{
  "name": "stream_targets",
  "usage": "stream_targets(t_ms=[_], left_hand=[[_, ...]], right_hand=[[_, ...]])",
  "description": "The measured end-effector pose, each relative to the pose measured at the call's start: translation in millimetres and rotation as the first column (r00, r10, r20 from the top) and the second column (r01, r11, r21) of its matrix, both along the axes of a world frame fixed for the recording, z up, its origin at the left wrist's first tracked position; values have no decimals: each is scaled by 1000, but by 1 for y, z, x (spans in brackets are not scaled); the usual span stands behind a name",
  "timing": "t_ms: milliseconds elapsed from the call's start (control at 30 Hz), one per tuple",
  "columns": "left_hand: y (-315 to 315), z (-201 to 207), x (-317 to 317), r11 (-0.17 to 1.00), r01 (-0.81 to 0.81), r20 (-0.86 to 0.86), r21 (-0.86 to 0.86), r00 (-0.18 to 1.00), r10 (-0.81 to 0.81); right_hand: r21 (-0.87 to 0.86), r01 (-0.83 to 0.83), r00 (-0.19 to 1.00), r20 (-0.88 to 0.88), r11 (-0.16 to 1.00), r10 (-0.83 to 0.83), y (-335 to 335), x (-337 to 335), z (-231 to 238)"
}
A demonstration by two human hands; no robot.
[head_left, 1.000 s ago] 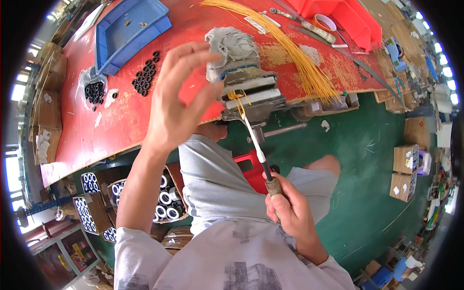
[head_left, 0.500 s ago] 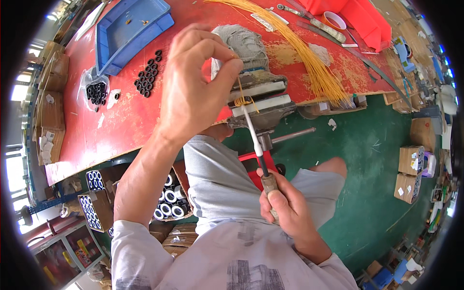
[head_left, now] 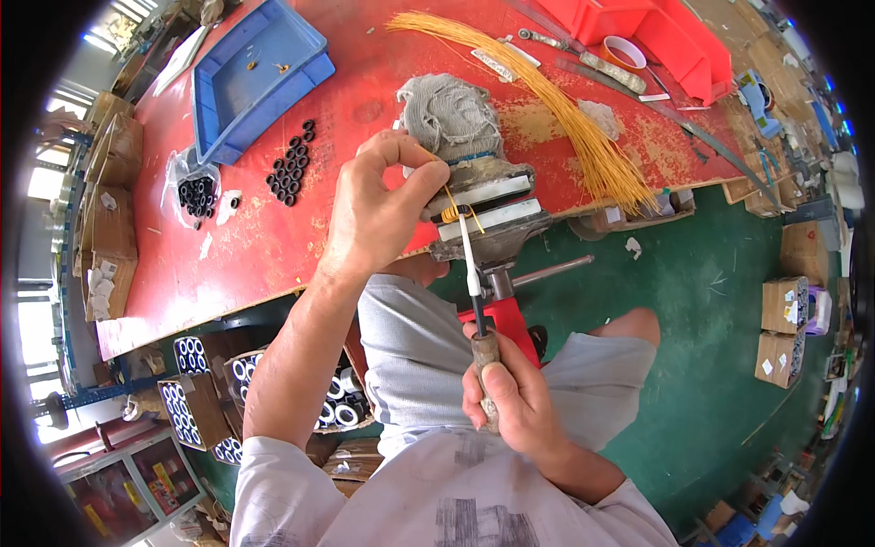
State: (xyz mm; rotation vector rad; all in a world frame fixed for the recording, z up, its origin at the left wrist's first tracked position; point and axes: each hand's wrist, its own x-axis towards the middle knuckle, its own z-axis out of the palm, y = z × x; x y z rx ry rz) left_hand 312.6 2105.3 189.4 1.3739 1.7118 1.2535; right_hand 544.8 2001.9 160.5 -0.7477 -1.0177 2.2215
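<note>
Bearing illegible print, a white slip (head_left: 492, 65) lies beside yellow strands (head_left: 583, 128).

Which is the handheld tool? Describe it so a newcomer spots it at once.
Start at the red table, then find the vise at its near edge. From the right grip, the tool reaches to the vise jaws. Unlike the plain metal bar slanting off the vise, it has a white upper shaft and a brownish handle.
</note>
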Motion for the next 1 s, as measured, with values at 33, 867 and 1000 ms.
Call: stream_targets(t_ms=[33,867,1000], left_hand=[[1,2,0,1000,3,-7,7,1000,-3],[25,11,-3,995,-95,-80,-18,992,93],[26,10,-5,995,-99,-117,13,988,100]], right_hand=[[7,3,1000,-7,1000,-3,-4,0,0],[-58,50,998,-20,997,-52,-3,-14,-1],[-17,28,998,-58,999,-29,-7,-12,-8]])
